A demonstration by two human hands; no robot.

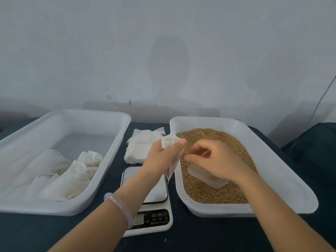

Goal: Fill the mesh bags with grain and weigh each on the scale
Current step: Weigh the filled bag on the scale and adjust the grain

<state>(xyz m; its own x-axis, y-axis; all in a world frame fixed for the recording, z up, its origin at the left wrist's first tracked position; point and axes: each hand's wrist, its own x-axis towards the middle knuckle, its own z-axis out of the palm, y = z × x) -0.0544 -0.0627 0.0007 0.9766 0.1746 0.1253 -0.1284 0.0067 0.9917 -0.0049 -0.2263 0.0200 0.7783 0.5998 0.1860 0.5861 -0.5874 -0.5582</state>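
My left hand (160,157) grips an empty white mesh bag (168,142) just below its mouth, thumb and fingers closed around the fabric. The mouth stands up at the 12 o'clock side of my fist, and the flat, limp body hangs down toward 6 o'clock, just over the left rim of the translucent white plastic tray (272,160) that holds the golden-brown grain (209,195). My right hand (221,160) hovers above the grain, at 3 o'clock from the bag and close beside it. Its fingers are loosely curled, the thumb points toward the bag, and nothing shows in its grasp. Under that hand a clear plastic scoop (212,179) lies partly sunk in the grain. The white digital kitchen scale (158,193) sits on the dark blue counter (200,237) between the two trays, at 6 o'clock from the bag, with my left forearm crossing above its platform. A pale translucent bangle (118,206) circles my left wrist. At 12 o'clock from the scale lies a loose stack of flat white empty bags (140,148). At 9 o'clock stands a second translucent white plastic tray (116,148), and in its near half rest several filled white bags (78,171), bunched against each other.
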